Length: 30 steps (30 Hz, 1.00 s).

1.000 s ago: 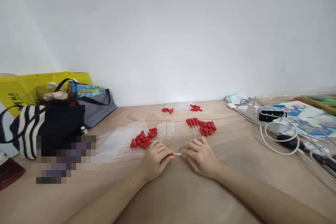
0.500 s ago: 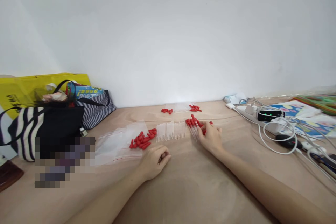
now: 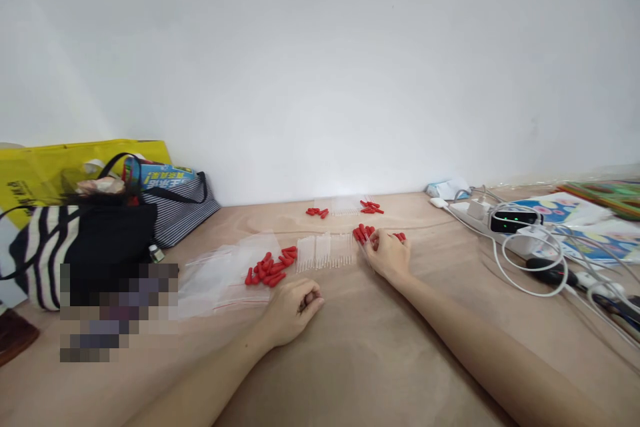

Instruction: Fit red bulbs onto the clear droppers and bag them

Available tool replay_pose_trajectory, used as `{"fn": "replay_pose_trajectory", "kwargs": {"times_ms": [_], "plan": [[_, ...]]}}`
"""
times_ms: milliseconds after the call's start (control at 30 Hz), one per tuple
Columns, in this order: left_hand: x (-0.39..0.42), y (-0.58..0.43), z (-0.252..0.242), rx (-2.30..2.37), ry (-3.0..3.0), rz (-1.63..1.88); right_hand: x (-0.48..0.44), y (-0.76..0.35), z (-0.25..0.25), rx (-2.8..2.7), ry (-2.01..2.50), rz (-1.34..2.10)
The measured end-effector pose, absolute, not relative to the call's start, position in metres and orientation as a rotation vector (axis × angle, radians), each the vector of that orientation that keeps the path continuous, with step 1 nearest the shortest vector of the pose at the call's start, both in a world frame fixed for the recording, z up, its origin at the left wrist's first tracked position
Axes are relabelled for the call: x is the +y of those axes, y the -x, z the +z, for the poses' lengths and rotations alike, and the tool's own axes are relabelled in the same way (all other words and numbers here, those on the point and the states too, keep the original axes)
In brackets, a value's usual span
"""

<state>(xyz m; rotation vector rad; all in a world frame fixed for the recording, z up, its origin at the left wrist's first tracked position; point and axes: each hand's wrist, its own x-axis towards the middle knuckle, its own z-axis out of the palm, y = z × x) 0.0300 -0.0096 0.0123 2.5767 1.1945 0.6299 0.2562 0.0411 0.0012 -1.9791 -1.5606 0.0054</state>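
My right hand (image 3: 387, 255) lies on the capped tubes (image 3: 361, 234), grip unclear; their long axes run near-far. My left hand (image 3: 295, 307), clenched, rests nearer me, red caps (image 3: 270, 268) just beyond it

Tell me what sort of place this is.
Probably a home or informal workspace for hand piecework: a beige table against a bare white wall, striped bags at one end, a power strip with chargers at the other, and loose red caps and clear tubes spread between.
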Motion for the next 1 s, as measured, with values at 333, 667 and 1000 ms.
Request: {"fn": "replay_pose_trajectory", "kwargs": {"times_ms": [333,667,1000], "plan": [[-0.009,-0.030,0.012,1.185,-2.577,0.639,0.041,-0.257,-0.001,-1.596,1.995,-0.046],[-0.008,-0.029,0.010,1.173,-2.574,0.656,0.048,-0.230,0.009,-1.814,2.036,-0.149],[-0.011,-0.029,0.008,1.156,-2.564,0.675,0.070,-0.218,0.010,-1.826,2.161,-0.067]]}}
